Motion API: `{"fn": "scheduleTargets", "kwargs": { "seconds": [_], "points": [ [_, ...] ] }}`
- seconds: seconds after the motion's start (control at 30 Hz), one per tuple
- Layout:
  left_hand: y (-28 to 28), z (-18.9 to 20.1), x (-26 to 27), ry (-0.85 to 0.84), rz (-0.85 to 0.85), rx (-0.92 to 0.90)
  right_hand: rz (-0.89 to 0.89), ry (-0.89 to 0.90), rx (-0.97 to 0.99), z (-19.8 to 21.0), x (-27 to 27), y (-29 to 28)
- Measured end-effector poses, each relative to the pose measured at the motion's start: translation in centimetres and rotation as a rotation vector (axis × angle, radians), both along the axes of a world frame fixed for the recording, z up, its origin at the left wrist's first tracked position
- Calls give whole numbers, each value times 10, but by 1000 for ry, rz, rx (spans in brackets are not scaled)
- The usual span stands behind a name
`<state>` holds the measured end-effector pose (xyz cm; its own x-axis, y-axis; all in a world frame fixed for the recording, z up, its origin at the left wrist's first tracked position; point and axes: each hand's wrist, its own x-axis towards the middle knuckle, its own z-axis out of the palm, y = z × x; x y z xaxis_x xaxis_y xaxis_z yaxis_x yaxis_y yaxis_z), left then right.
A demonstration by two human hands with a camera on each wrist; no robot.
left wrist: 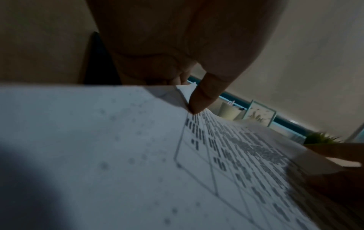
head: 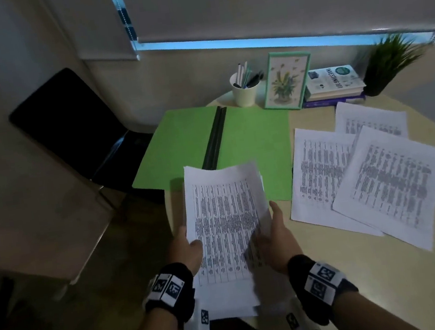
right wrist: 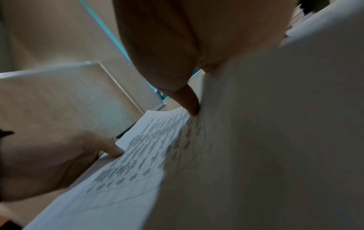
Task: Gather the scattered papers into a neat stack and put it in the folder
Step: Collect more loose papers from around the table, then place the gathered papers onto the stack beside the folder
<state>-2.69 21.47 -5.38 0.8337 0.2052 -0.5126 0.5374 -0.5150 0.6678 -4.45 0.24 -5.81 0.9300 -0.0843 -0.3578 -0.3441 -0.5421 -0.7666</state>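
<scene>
Meanwhile both hands' fingers grasp paper stack (head: 224,218) (overlapping open folder (head: 257,138)); three loose sheets (head: 318,171) beside.

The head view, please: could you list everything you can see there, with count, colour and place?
held papers: a few sheets, white, printed, over the table's near edge
loose papers: three, white, overlapping, table right
folder: one, green, open flat, table left
table: one, round, pale
cup: one, cream, holding pens, behind folder
picture frame: one, green, right of cup
books: small stack, right of frame
plant: one, green, far right
chair: one, black, left of table
left hand: grips held papers' left edge
right hand: grips their right edge
</scene>
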Motion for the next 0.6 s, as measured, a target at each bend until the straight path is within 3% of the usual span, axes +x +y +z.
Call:
{"fn": "scheduleTargets", "kwargs": {
  "seconds": [0.27,0.33,0.43,0.6],
  "points": [
    [9,-17,-10,54,23,207,-21,-11,-428,-21,-5,13],
    [8,-19,-7,19,60,224,-33,-29,-343,-22,0,13],
    [4,-22,-1,60,81,148,-98,105,-126,-20,6,19],
    [-11,-18,2,73,104,155,-174,187,-78,-20,11,33]
  ]
}}
